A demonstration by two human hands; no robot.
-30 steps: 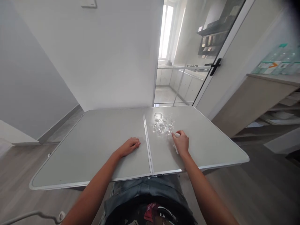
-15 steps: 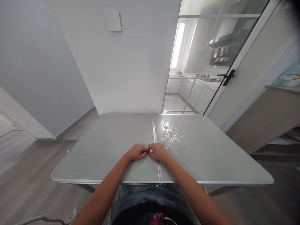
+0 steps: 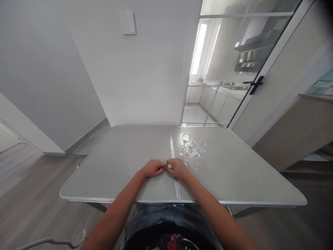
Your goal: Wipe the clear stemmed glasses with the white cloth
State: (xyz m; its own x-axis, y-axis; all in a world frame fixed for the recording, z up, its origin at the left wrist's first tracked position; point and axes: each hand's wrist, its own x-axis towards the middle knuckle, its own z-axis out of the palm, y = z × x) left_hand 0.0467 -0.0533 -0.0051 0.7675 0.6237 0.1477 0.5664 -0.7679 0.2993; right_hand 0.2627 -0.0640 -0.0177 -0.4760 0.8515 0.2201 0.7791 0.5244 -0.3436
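My left hand [image 3: 153, 168] and my right hand [image 3: 178, 168] meet low over the middle of the table [image 3: 125, 149], near its seam. The fingers of my right hand are closed around a small white thing [image 3: 170, 166], perhaps cloth or tissue, mostly hidden by the hand. My left fingertips are pinched together beside it; whatever they grip is too small to make out. Beyond my right hand, several small clear stemmed glasses stand in a cluster, with a rounder, larger-looking glass [image 3: 186, 138] at the back left of the group.
A metal seam strip [image 3: 171, 144] splits the tabletop. Behind the table rises a white wall with a switch box [image 3: 129, 23]. At right are a glazed door with a black handle [image 3: 256, 85] and a wooden cabinet [image 3: 293, 130]. A pale cable [image 3: 52, 240] lies at lower left.
The view shifts slightly. My fingertips look a little farther apart, with a small gap between the two hands. The glasses stay where they were.
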